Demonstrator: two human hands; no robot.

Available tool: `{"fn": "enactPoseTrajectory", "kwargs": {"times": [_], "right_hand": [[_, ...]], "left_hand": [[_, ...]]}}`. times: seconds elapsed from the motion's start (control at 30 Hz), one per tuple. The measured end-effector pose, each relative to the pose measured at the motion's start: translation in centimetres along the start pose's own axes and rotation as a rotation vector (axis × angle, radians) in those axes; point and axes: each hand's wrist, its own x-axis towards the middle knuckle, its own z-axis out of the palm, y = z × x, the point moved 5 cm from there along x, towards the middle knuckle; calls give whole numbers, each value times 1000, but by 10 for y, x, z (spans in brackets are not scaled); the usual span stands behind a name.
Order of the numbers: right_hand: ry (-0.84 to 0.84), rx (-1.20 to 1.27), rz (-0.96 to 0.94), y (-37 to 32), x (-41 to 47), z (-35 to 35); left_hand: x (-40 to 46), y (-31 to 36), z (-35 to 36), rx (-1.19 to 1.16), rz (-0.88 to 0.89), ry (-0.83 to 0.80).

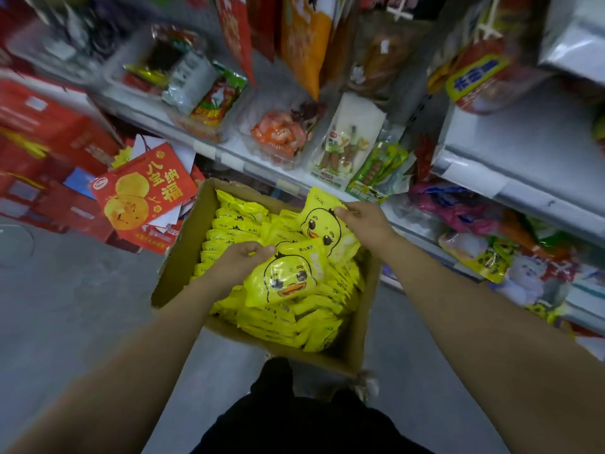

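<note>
An open cardboard box [183, 257] stands on the floor, packed with several yellow packets printed with a duck face. My left hand [244, 257] grips the top edge of one yellow duck packet [288, 280], held above the box's middle. At the box's far right, my right hand [363, 221] pinches the upper corner of a second duck packet [322, 229], lifted above the rest. The two held packets overlap slightly.
White store shelves [248, 162] with bagged snacks run behind and to the right of the box. Red gift boxes [144, 198] are piled at the left. Grey floor [82, 306] lies to the left. My dark-clothed legs [294, 421] are just in front of the box.
</note>
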Motion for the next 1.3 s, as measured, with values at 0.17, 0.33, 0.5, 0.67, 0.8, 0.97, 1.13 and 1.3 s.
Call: {"fn": "enactPoseTrajectory", "kwargs": {"times": [0.17,0.33,0.5,0.67,0.8,0.97,1.13,1.3], "right_hand": [[88,299,63,4,-37,-73],[-12,304,-27,0,-77,-148],[27,235,-225,-30,-114,-227],[132,218,-407,-57,-152,-305],[220,226,-481,-72,-173,-371],[374,313,-532,-91,-189,-457],[547,329,-567,-102,-189,-541],[708,318,-569,-106,-190,-620]], "left_hand": [[-34,56,43,-42,-38,-127],[-60,110,80,138,36,-205],[-95,193,134,176,167,-228],[-110,262,180,156,301,-318],[-121,329,212,267,396,-282],[-118,417,244,399,534,-221],[-84,508,290,510,670,-164],[-48,599,355,670,760,-119]]}}
